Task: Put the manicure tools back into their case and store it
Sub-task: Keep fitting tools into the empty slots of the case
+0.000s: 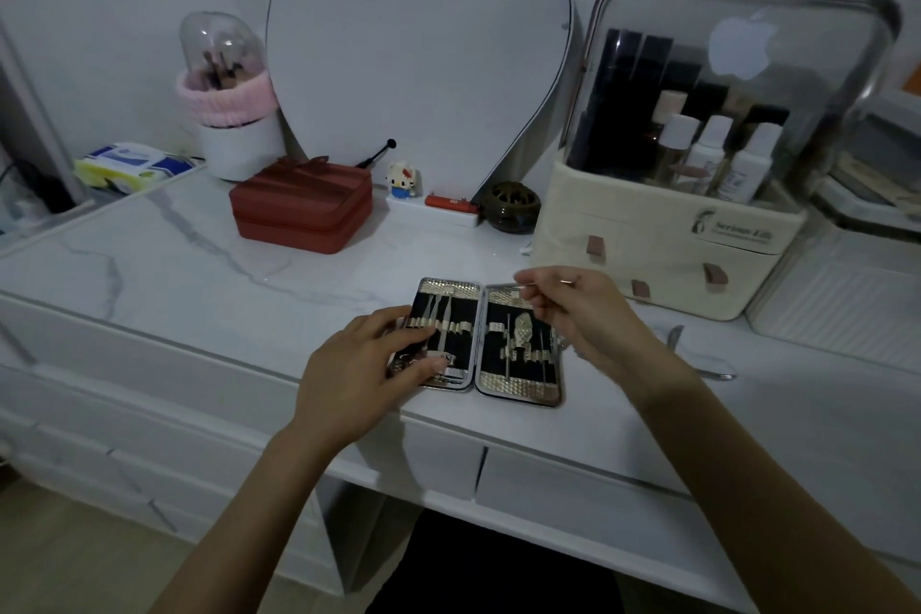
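Here, the open case [478, 344] lay on the surface [199, 254], steadied by the left hand [364, 364]; a thin tool [523, 285], pinched by right-hand fingers [540, 297], could be dropped or mis-slotted.

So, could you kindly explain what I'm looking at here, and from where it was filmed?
There is no machine: a person wears a camera on the head, looking down at their own two hands. An open manicure case lies flat on a white marble-look table, with metal tools strapped inside. The left hand rests on the case's left half. The right hand pinches a thin metal tool above the right half. More tools lie loose on the table to the right, before a cosmetics organiser.
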